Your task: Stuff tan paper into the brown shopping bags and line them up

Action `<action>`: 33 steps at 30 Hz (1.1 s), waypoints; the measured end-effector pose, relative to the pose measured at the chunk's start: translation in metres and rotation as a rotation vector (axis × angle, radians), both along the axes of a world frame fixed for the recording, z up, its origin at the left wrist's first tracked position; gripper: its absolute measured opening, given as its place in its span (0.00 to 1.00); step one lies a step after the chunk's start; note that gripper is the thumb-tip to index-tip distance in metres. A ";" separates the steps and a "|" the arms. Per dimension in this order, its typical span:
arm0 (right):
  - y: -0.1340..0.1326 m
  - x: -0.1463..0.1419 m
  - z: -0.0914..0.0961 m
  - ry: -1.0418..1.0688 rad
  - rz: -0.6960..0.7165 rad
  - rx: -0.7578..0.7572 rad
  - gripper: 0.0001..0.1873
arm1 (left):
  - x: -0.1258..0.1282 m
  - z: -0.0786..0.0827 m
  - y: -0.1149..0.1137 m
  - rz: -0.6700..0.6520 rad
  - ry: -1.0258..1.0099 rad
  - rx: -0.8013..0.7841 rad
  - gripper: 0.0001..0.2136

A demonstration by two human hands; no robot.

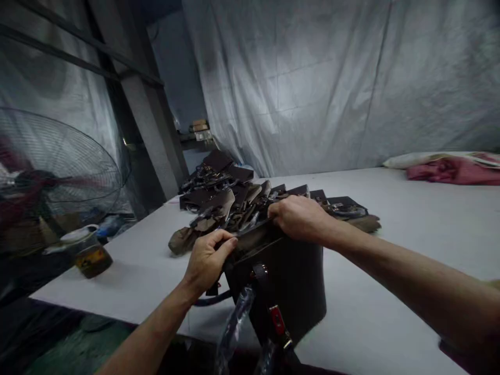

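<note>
A dark brown handbag [300,284] stands tilted at the near edge of the white table, its top facing away from me. My left hand [211,258] pinches the left end of the bag's top rim between thumb and fingers. Farther right, my right hand [297,216] is closed on the same rim, its fingertips partly hidden. On the bag's front hang a strap with a red tag [277,320] and a metal clasp. A handle wrapped in clear plastic [236,323] droops below the left hand.
Behind the bag lies a heap of similar dark bags [219,192] on the white table [410,224]. A jar of brownish liquid [92,258] stands at the table's left edge, near a large fan [58,161]. Reddish cloth [453,171] lies at the back right.
</note>
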State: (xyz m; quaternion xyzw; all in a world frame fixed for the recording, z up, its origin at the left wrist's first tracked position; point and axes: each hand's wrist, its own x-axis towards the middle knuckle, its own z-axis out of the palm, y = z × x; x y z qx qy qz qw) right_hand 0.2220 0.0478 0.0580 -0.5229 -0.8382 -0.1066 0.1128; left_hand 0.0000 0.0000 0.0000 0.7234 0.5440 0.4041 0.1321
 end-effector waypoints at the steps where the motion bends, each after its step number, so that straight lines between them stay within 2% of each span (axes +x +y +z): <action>1: 0.000 -0.001 0.002 -0.009 -0.003 -0.015 0.14 | -0.001 0.005 0.001 -0.007 0.035 -0.016 0.12; 4: 0.000 -0.003 0.006 -0.026 -0.009 -0.040 0.14 | 0.003 0.023 0.007 -0.057 0.172 -0.051 0.11; 8: 0.004 -0.003 0.003 -0.028 -0.005 -0.028 0.13 | 0.029 0.048 0.027 -0.191 0.419 -0.051 0.13; 11: 0.008 0.009 -0.002 -0.018 -0.007 -0.028 0.13 | 0.046 0.056 0.044 -0.242 0.494 -0.053 0.09; 18: 0.007 0.042 -0.007 0.029 -0.012 0.042 0.12 | 0.043 0.046 0.057 -0.313 0.420 -0.108 0.10; 22: 0.011 0.043 -0.007 0.027 -0.046 0.047 0.12 | 0.042 0.043 0.056 -0.332 0.401 -0.119 0.11; 29: 0.021 0.040 -0.004 0.032 0.009 0.006 0.16 | 0.045 0.046 0.052 -0.358 0.383 -0.122 0.11; 33: 0.026 0.038 -0.005 0.035 -0.008 0.005 0.15 | 0.045 0.046 0.050 -0.365 0.391 -0.130 0.12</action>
